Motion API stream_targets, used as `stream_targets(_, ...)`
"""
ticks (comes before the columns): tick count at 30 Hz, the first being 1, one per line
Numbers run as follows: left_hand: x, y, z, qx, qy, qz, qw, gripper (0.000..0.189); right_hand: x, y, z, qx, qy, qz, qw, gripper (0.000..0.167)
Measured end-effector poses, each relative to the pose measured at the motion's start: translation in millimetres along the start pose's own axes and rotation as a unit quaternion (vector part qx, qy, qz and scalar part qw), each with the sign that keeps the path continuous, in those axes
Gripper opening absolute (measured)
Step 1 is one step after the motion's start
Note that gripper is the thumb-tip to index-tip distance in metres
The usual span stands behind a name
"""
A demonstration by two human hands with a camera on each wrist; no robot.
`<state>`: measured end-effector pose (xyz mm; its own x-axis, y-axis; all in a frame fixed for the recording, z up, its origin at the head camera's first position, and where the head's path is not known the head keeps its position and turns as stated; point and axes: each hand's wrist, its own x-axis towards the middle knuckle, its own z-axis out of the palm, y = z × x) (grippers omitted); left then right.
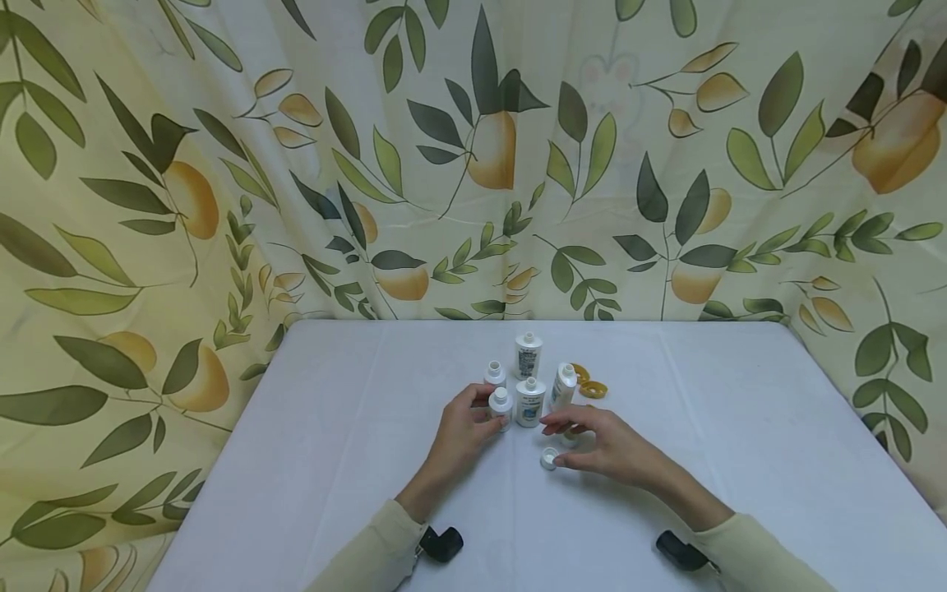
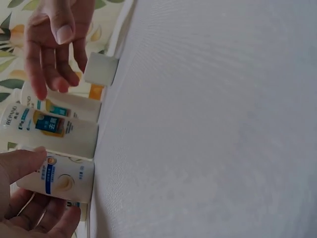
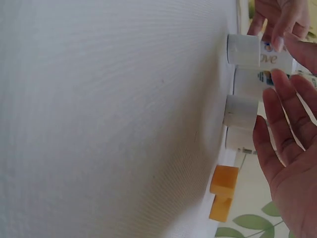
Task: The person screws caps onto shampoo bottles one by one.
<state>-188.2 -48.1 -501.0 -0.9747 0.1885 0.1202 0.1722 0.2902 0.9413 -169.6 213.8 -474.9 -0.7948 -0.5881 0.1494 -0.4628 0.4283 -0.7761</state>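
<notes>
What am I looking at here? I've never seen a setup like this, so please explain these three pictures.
There's no robot, just a person's two bare hands. The wide picture comes from a camera worn on the head; the other two come from cameras on the left and right wrists, probably the black devices near the sleeves.

On the white table stand five white bottles, with white caps and orange pieces beside them.

The left hand holds the near-left bottle. The right hand is beside the caps and seems to hold nothing; whether it touches one is hard to tell.
</notes>
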Motion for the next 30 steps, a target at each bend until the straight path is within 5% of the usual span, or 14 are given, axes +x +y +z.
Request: stream_targets(30,-1.0,16.8,-19.5,0.055,0.008,0.019,0.9983,0.043,5.4,6,5,-0.097,-0.001,-0.014,0.9952,0.038)
